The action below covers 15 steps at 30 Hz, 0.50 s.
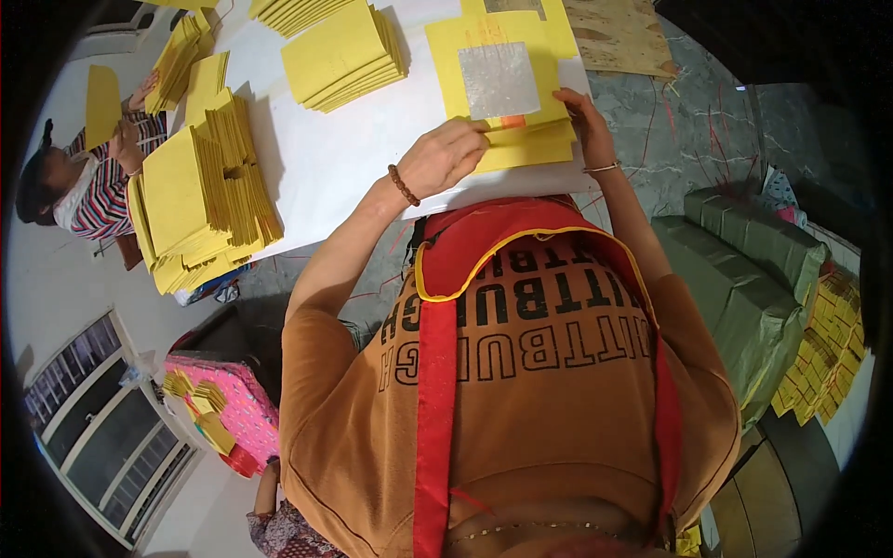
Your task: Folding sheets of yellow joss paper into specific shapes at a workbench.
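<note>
A stack of yellow paper sheets lies on the white table in front of me. Its top sheet carries a square of silver foil and a small orange strip at its near edge. My left hand, with a bead bracelet at the wrist, pinches the near edge of the top sheet beside the orange strip. My right hand, with a thin bangle, grips the right edge of the same stack.
More yellow stacks and a big fanned pile sit on the table's left. A person in a striped shirt holds a yellow sheet at far left. Green wrapped bundles and yellow packs stand right. A pink box is lower left.
</note>
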Motion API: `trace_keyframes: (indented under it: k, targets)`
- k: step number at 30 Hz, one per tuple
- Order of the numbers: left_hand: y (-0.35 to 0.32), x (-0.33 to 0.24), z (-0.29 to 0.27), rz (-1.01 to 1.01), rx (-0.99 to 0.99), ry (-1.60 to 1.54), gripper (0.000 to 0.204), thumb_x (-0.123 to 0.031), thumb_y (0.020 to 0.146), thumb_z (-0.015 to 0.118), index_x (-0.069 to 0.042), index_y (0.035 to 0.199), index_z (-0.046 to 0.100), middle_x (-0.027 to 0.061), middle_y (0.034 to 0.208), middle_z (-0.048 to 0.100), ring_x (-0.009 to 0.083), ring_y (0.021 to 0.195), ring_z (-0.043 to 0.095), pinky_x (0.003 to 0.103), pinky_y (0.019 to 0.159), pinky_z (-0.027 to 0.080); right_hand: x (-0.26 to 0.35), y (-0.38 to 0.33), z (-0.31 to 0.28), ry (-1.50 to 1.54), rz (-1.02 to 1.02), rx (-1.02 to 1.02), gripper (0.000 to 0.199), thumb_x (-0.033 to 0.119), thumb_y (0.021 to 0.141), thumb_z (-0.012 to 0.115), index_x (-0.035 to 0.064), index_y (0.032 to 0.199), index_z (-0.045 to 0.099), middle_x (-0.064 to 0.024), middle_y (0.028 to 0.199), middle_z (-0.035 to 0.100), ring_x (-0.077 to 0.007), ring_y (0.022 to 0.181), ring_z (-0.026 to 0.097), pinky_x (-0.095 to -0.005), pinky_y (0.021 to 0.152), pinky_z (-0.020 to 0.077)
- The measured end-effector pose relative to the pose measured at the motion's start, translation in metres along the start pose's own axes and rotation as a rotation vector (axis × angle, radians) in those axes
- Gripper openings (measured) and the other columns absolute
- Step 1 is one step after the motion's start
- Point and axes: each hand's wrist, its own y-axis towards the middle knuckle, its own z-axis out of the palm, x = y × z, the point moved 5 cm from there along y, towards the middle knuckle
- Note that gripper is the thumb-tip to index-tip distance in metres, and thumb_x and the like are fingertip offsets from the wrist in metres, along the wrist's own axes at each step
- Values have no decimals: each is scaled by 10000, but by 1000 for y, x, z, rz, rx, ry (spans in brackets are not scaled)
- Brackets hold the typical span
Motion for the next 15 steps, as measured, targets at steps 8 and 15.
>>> trace_keyframes:
  k: [8, 15]
  targets:
    - [1, 14, -2, -508, 7, -166, 53, -32, 809, 500, -12, 858, 495, 148, 800, 545, 279, 717, 555, 366, 654, 471, -5, -1, -5, -227, -83, 158, 353, 152, 817, 552, 100, 1165, 516, -23, 1244, 439, -174, 1161, 419, -312, 951, 324]
    - [2, -6, 5, 76, 23, 169, 288, -59, 750, 589, -55, 1037, 571, 115, 962, 523, 255, 805, 522, 331, 680, 469, -2, -1, 0, -282, -125, 109, 421, 40, 744, 574, 114, 1155, 518, -18, 1207, 436, -166, 1142, 429, -311, 941, 346]
